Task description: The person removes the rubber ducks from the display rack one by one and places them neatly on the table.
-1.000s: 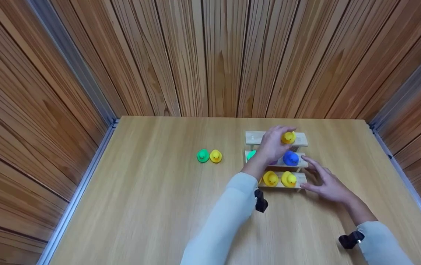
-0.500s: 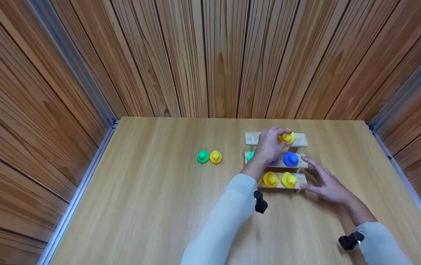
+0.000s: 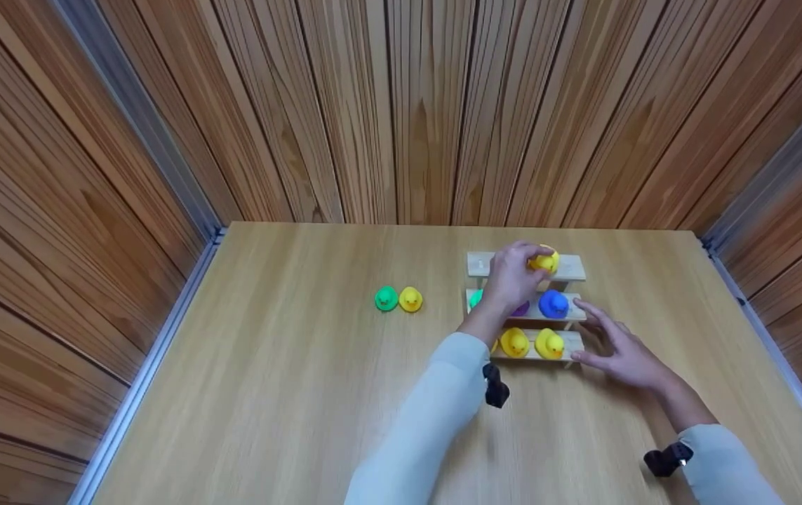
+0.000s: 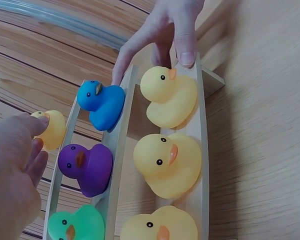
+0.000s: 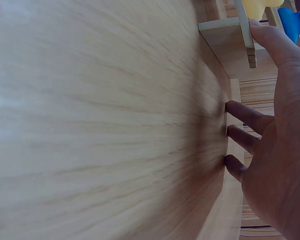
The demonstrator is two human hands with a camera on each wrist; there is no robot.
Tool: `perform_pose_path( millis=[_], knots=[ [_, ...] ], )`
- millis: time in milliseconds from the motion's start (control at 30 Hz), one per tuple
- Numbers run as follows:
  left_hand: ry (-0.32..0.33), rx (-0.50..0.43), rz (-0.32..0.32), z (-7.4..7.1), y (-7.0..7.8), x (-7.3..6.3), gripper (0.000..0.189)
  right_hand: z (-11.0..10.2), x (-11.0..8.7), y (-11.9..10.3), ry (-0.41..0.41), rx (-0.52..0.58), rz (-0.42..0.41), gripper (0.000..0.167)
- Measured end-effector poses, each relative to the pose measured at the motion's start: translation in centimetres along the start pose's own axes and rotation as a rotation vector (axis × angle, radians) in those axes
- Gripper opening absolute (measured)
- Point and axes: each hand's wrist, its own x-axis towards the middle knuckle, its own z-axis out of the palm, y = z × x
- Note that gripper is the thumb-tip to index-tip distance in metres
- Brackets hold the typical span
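My left hand point(image 3: 513, 277) pinches a yellow rubber duck point(image 3: 545, 261) at the top step of a three-step wooden rack point(image 3: 572, 266). In the left wrist view, a blue duck point(image 4: 104, 106), a purple duck point(image 4: 90, 170) and a green duck point(image 4: 82, 225) line the middle step. Yellow ducks sit along the bottom step, among them one yellow duck point(image 4: 171, 97) at its right end. My right hand point(image 3: 618, 354) is at the rack's right end, fingers spread, thumb touching the bottom step's end. The left forearm partly hides the rack's left side in the head view.
On the wooden table point(image 3: 288, 393), a green duck point(image 3: 386, 299) and another yellow duck point(image 3: 410, 299) stand side by side, left of the rack. Wood-panelled walls point(image 3: 415, 112) close off the back and sides, with metal rails point(image 3: 155, 365) along the side edges.
My left hand and its yellow duck have shifted slightly left along the top step, and the duck has turned a little. The right hand has stayed at the rack's end.
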Motion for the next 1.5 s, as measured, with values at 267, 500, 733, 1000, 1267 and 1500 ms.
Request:
perform_pose_path(
  millis=[267,500,733,1000,1267,1500],
  knots=[
    [-0.001,0.017,0.009,-0.8,-0.1,0.1,0.032,0.1,0.1,0.1,0.005,-0.004,-0.008,0.095],
    [0.014,0.022,-0.001,-1.8,-0.4,0.3,0.032,0.1,0.1,0.3,0.012,-0.022,0.000,0.095],
    [0.039,-0.005,0.020,-3.4,-1.5,0.2,0.032,0.0,0.1,0.1,0.022,-0.046,0.017,0.096],
    [0.063,-0.068,0.026,-5.9,-3.3,0.1,0.031,0.2,0.2,-0.1,0.014,-0.029,0.017,0.098],
    [0.088,-0.049,0.056,-8.5,-5.5,-0.1,0.032,0.3,0.3,-0.1,0.011,-0.039,0.046,0.097],
    [0.105,-0.052,0.056,-10.8,-7.3,-0.5,0.031,0.2,0.1,-0.2,0.009,-0.041,0.055,0.096]
  ],
)
